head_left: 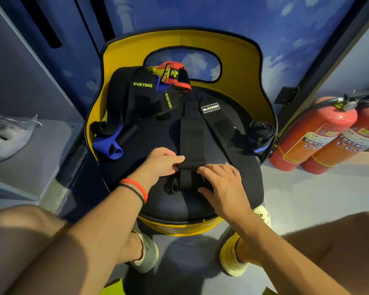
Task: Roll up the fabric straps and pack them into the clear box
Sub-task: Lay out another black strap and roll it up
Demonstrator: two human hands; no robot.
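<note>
"What did the hands have?"

"The black strap (192, 133). It lay flat on the chair seat (192, 207) and ran away from the fingers. Its near end was a small roll, right under the fingertips."

"Were both hands gripping it?"

"The right hand (224, 182) was. Its fingers bent over the roll and its thumb sat on the near side, so it pinched the roll. The left hand (164, 161) had bent fingers with the tips on the strap's edge. I couldn't tell if it pinched."

"Would it be hard to roll?"

"I thought not. It looked soft, light and floppy. I'd hold the roll at both its sides and keep it tight, or it might spring loose."

"And the clear box?"

"I didn't see one."
</note>
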